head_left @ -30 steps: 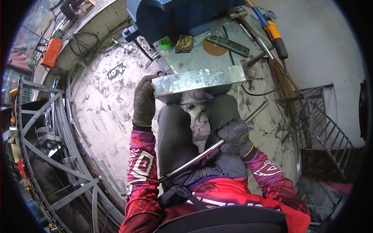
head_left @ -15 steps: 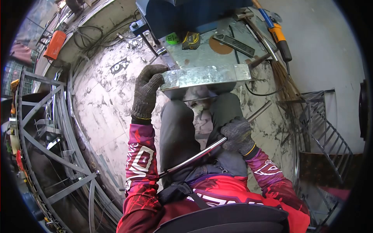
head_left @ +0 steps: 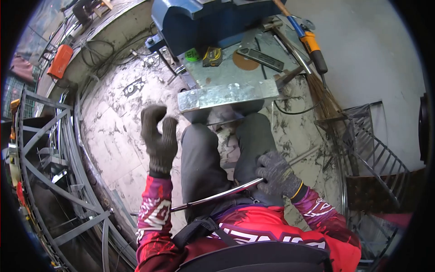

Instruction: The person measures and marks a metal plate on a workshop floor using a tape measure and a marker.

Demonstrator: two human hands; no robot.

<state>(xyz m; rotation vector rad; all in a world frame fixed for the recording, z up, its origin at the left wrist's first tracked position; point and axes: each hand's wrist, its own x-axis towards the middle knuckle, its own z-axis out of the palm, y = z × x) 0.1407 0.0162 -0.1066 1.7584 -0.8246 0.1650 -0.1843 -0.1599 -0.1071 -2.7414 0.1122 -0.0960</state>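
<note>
My right hand (head_left: 277,176), in a grey knit glove, is wrapped around a shiny metal tube (head_left: 217,196). The tube lies slantwise across my lap, its lower left end passing under my left forearm. In a darker glove, my left hand (head_left: 159,136) is raised over the floor left of my knees. Its thumb and fingers are apart, with nothing between them. To its right is the sheet-metal front edge (head_left: 229,96) of the worktable, just beyond my knees.
On the table (head_left: 217,77) lie a tape measure (head_left: 212,56), a green round item (head_left: 192,55), a brown disc (head_left: 246,60), a square-like metal tool (head_left: 260,59) and a hammer (head_left: 273,23). Behind stands a blue machine (head_left: 195,27). An orange-and-black power tool (head_left: 312,47) leans right. Metal frames (head_left: 68,181) stand left.
My left hand has let go of the table's front corner and drawn back toward me, its fingers now apart. My right hand keeps hold of the tube, which has shifted slightly lower.
</note>
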